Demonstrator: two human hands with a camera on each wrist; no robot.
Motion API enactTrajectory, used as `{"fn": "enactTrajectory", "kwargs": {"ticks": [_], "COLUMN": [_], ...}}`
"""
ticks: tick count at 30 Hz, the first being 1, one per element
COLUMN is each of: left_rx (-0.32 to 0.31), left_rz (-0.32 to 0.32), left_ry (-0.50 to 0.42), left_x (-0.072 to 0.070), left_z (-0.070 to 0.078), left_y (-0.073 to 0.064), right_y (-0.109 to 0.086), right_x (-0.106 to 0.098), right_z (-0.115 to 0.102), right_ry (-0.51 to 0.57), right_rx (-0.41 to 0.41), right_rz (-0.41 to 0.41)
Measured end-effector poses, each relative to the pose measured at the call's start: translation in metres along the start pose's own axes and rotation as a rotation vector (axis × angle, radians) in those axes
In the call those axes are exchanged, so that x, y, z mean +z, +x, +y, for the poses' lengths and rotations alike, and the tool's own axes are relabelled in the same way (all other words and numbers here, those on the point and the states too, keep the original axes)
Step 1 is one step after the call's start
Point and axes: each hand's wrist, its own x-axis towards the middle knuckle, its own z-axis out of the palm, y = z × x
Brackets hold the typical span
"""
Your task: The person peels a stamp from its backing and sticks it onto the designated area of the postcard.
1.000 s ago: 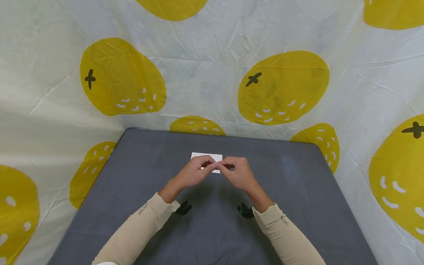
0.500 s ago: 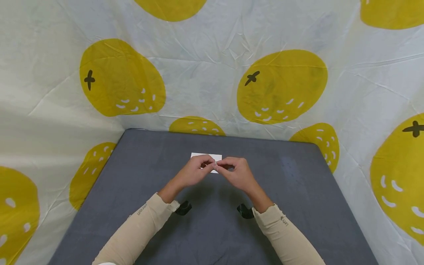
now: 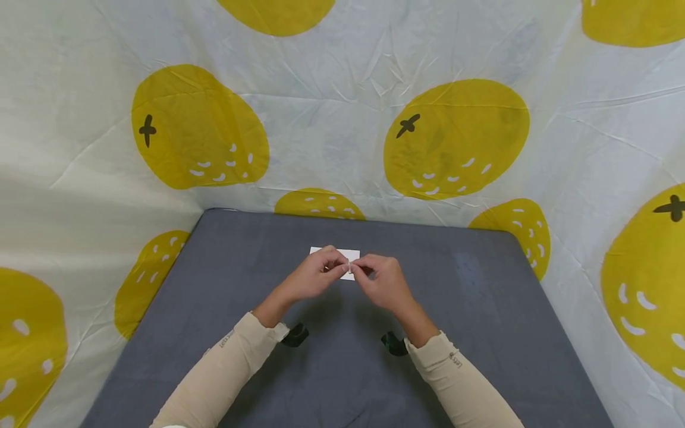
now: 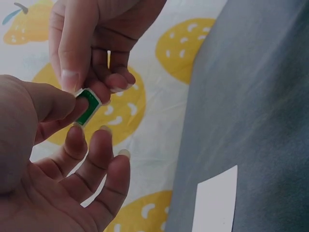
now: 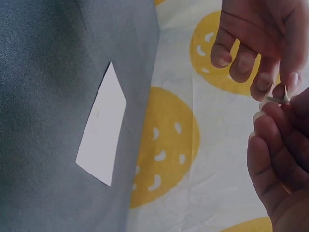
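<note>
Dark grey tabletop (image 3: 471,321), matte and cloth-like in texture, with a rounded corner at far right. Lying flat on it, in the far part and near the middle from side to side: a white four-cornered card (image 5: 102,128), plain but for a small faint mark (image 5: 97,115). Slightly paler, streaky patch (image 3: 470,274) toward the right. Soft shadows (image 3: 323,310) across the middle, nearer than the card.

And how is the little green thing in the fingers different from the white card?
The green piece is smaller than the white card. The piece's face is green with white edges; the card is nearly all white. The left hand and right hand hold the piece; the card lies on the table. Both show white.
</note>
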Motion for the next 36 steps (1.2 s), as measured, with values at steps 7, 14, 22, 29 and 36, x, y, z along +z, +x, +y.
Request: {"fn": "enactTrajectory", "kwargs": {"ticks": [7, 14, 22, 29, 36], "left_rx": [0.004, -0.003, -0.013, -0.017, -0.014], "left_rz": [0.032, 0.03, 0.009, 0.003, 0.007], "left_ry": [-0.002, -0.007, -0.046, -0.098, -0.151], "left_x": [0.003, 0.005, 0.007, 0.009, 0.009], "left_z": [0.006, 0.009, 0.011, 0.011, 0.014], "left_y": [-0.002, -0.002, -0.002, -0.004, -0.005], "right_y": [-0.002, -0.004, -0.006, -0.011, -0.018], "right_x": [0.001, -0.002, -0.007, -0.011, -0.015], "right_z": [-0.004, -0.004, -0.005, -0.005, -0.004], "right_ry": [-0.168, -0.115, -0.038, -0.029, -0.037], "right_rx": [-0.054, -0.014, 0.023, 0.04, 0.045], "right_rz": [0.052, 0.067, 0.095, 0.103, 0.122]}}
